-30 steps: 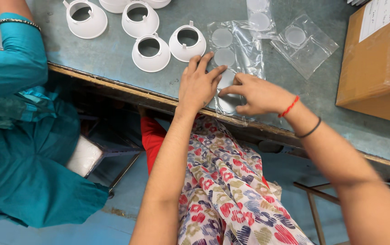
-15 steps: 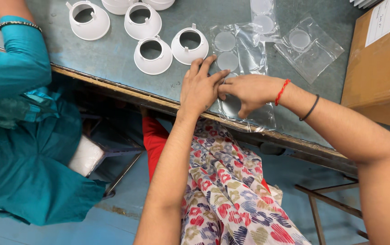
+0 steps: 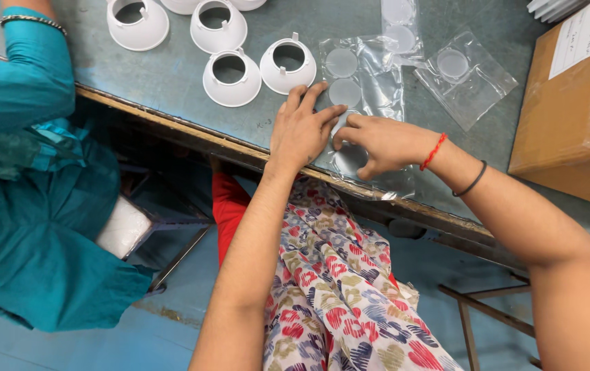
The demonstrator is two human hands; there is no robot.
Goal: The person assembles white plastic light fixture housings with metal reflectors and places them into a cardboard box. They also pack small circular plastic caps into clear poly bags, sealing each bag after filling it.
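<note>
Left hand (image 3: pixel 303 130) flat on clear bag (image 3: pixel 367 103) at table (image 3: pixel 171 96) edge, pinning it; right hand (image 3: pixel 381 144) pinching bag beside a round disc (image 3: pixel 345 92); best to press softly, slide slowly, keep clear of white cups (image 3: pixel 232 77).

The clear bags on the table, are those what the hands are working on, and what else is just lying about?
In hand:
- left hand, pressing on the clear bag
- right hand, on the same bag
- clear bag of round discs

Lying about:
- four white cones
- second clear bag
- cardboard box
- another person's teal sleeve
</note>
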